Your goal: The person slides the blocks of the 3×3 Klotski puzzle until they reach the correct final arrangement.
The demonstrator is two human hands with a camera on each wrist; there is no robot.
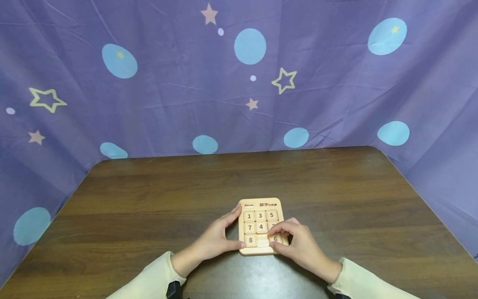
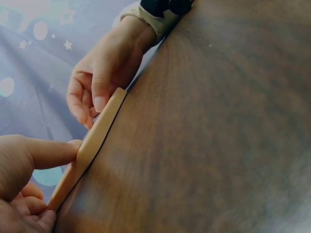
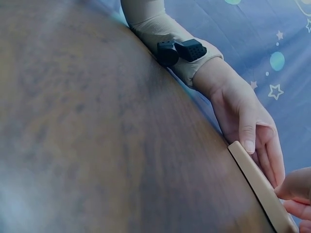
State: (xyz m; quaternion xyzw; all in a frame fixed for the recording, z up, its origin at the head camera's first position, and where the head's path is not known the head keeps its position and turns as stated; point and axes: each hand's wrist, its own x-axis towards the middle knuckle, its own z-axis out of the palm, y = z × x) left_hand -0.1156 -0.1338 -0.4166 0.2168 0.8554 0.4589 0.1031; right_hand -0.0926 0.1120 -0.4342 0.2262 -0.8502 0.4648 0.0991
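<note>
A pale wooden number slide puzzle (image 1: 259, 251) lies on the table. Its tiles read 1, 3, 5 along the top, then 7 and 4 beside a tile half covered by a finger. In the bottom row a vacant slot (image 1: 263, 241) sits between the 8 tile (image 1: 250, 240) and the 6 tile (image 1: 275, 239). My left hand (image 1: 216, 237) grips the puzzle's left side, thumb at the lower corner, fingers higher up. My right hand (image 1: 300, 241) reaches over the lower right, with thumb and index fingertips at the 6 tile's left side, fingers loosely bent.
The brown wood table (image 1: 149, 199) stretches around the puzzle on every side. Behind it hangs a purple curtain (image 1: 168, 104) with stars and blue dots. A black wrist device (image 3: 181, 51) is strapped over the left sleeve.
</note>
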